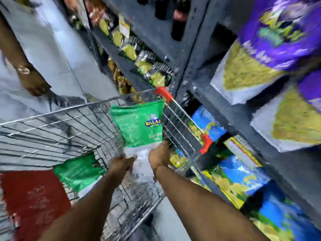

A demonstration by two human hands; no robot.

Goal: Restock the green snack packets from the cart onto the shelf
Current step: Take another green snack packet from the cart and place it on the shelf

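Note:
A green snack packet (140, 124) with a clear lower half is lifted above the wire cart (52, 136). My left hand (121, 165) grips its bottom left corner and my right hand (159, 153) grips its bottom right edge. A second green snack packet (78, 173) lies inside the cart, lower left. The grey metal shelf (231, 119) stands to the right of the cart, its lower level filled with blue and yellow packets (239, 174). The picture is blurred by motion.
Purple and yellow bags (271, 49) fill the upper right shelf. Black and yellow packets (149, 66) line the shelf further down the aisle. Another person's hand (34, 84) with a wristwatch hangs at the left. A red panel (33, 195) sits at the cart's near end.

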